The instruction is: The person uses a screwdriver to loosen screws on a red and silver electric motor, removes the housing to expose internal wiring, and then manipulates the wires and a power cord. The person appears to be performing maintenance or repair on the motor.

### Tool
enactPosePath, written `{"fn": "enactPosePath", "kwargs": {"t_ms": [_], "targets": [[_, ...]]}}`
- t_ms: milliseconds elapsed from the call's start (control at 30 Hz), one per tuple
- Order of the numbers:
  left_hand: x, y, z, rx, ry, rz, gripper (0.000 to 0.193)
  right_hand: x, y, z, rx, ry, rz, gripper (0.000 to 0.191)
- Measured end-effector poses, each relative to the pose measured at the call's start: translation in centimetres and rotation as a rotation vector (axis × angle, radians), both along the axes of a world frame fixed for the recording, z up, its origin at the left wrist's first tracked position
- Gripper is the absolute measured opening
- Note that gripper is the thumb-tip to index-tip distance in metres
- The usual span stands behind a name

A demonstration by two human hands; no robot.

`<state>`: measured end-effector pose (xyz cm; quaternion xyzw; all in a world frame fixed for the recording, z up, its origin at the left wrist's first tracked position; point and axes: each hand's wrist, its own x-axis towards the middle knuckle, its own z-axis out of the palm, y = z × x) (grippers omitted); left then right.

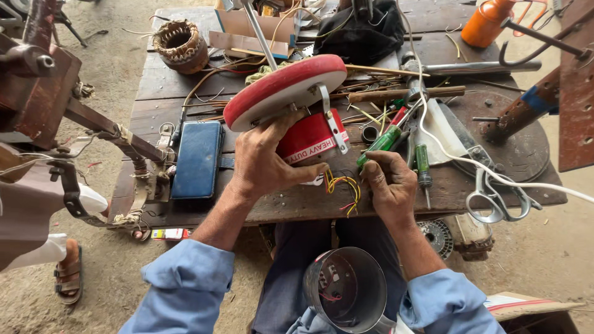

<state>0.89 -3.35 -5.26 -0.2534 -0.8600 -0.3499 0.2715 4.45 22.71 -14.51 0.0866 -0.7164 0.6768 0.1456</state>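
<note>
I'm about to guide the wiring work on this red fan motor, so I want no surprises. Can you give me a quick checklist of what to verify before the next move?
1. Left hand steadies the red fan motor: ok, palm and fingers on its underside, motor tilted on the bench.
2. Right hand has a tool: ok, grip closed on the green screwdriver.
3. Loose yellow and red wires reachable: ok, between both hands.
4. Wire ends bare or insulated: cannot tell.
5. Metal cover secure: cannot tell, it sits on the lap.
6. Scissors clear of the hands: ok, apart at the bench edge.
</note>
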Motion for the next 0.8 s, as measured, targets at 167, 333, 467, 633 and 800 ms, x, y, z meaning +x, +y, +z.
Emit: {"fn": "enactPosePath", "kwargs": {"t_ms": [167, 333, 467, 633, 800], "targets": [[-1.5, -0.4, 0.8, 0.135, -0.108, -0.051, 0.081, -0.2, 0.0, -0.2, 0.179, 0.109, -0.001, 0.03], [-3.1, -1.4, 1.5, 0.538, -0.286, -0.137, 0.075, -0.2, -0.2, 0.0, 0.074, 0.065, 0.069, 0.03], [-3.3, -1.9, 1.3, 0.605, -0.331, -0.129, 0.076, -0.1, -0.4, 0.1, 0.131, 0.075, 0.051, 0.031], [-3.4, -2.6, 0.8, 0.621, -0.352, -0.136, 0.077, 0.1, -0.7, 0.5, 0.192, 0.108, 0.03, 0.029], [-3.3, -3.3, 0.2, 0.703, -0.38, -0.209, 0.081, 0.3, -0.8, 1.3, 0.291, 0.138, 0.016, 0.024]]}}
